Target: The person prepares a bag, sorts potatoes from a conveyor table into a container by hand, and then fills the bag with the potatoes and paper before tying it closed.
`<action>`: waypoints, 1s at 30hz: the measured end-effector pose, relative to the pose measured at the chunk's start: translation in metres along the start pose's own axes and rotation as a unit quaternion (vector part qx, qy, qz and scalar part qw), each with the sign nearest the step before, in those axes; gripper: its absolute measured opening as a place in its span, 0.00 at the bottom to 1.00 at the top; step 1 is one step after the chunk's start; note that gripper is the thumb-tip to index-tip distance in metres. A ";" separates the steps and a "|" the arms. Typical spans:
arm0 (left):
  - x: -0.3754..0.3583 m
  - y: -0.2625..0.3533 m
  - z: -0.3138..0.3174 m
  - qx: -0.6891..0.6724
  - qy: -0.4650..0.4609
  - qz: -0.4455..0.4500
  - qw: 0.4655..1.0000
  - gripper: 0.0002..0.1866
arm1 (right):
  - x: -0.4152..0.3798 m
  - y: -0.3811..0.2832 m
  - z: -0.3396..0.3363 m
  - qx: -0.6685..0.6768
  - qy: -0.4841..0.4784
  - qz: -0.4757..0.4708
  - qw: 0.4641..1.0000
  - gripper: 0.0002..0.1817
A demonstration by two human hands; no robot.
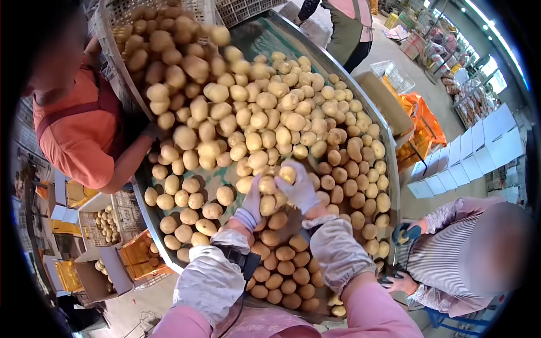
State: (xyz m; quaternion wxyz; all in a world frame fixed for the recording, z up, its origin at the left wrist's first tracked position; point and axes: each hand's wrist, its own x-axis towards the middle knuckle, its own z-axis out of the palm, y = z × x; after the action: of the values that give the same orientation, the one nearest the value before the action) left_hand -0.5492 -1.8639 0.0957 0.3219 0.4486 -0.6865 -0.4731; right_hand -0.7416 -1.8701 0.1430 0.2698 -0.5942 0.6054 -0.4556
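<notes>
Potatoes (284, 104) are spread in a thick layer over a metal-edged sorting table (217, 179) with a green surface. Both of my hands wear pale gloves and meet around a small group of potatoes near the middle. My left hand (252, 203) is curled against the left side of that group. On its right, my right hand (300, 188) has its fingers wrapped over a potato (288, 174). Below my hands, darker potatoes (285, 267) lie packed between my forearms.
At the upper left, a person in orange (76, 132) tips a crate (121, 73) of potatoes onto the table. Another person (439, 253) stands at the right edge with gloved hands. A third person (346, 28) is beyond the far edge. Boxes (98, 276) stand lower left.
</notes>
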 end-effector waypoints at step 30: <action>-0.469 -0.029 -0.308 -0.480 0.610 -0.246 0.581 0.33 | -0.216 -0.266 0.244 0.257 -0.317 -0.070 0.910 0.24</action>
State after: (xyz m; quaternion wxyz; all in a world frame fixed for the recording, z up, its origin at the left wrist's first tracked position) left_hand -0.0899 -1.5477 0.1663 0.7045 0.5635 0.1351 -0.4097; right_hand -0.3717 -1.6853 0.2209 0.5584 -0.6583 0.3073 -0.4005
